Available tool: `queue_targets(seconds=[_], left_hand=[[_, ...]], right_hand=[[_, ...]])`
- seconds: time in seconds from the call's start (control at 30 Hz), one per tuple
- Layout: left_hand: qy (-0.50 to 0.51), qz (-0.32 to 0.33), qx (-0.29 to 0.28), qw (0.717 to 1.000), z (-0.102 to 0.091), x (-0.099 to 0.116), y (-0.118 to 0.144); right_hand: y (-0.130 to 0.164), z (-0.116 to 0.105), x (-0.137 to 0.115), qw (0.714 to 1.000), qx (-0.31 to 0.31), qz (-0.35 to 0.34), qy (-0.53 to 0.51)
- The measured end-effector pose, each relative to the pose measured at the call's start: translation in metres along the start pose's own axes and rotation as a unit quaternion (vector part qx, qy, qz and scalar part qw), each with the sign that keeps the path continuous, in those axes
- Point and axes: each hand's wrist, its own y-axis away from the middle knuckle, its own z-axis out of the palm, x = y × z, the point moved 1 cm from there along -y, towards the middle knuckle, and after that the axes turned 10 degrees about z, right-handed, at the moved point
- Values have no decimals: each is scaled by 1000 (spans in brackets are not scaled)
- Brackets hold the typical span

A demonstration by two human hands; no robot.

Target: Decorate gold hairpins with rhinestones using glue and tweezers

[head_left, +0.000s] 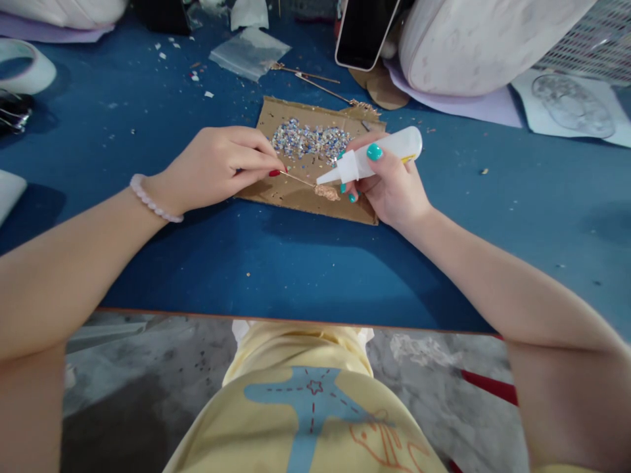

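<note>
My left hand (229, 164) pinches the thin shaft of a gold-coloured hairpin (327, 192), whose ornate wider end points right. In my right hand (394, 187) is a white glue bottle (392, 150), tilted with its nozzle down to the left. The nozzle tip is at the near end of the hairpin's ornament; whether they touch I cannot tell. Beneath both hands lies a piece of cardboard (296, 200). A heap of small blue, white and multicoloured chips (310, 140) is spread over its middle.
Behind the cardboard lie more gold-coloured pins (325, 90), a clear plastic bag (250, 52) and a phone (365, 33). A pale rounded bag (483, 43) stands at the back right. At the left are a tape roll (42, 69) and the blue table's (197, 276) scattered scraps.
</note>
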Motion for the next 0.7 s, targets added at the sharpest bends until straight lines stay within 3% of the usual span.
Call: queue_targets(seconds=[0.23, 0.4, 0.7], left_hand=[[-2, -6, 9, 1000, -1, 3, -1], [0, -10, 14, 1000, -1, 3, -1], [6, -7, 52, 999, -1, 4, -3]], right_hand=[[1, -3, 1, 1000, 4, -21, -8], [-2, -8, 5, 999, 8, -2, 50], [-4, -7, 3, 1000, 0, 4, 6]])
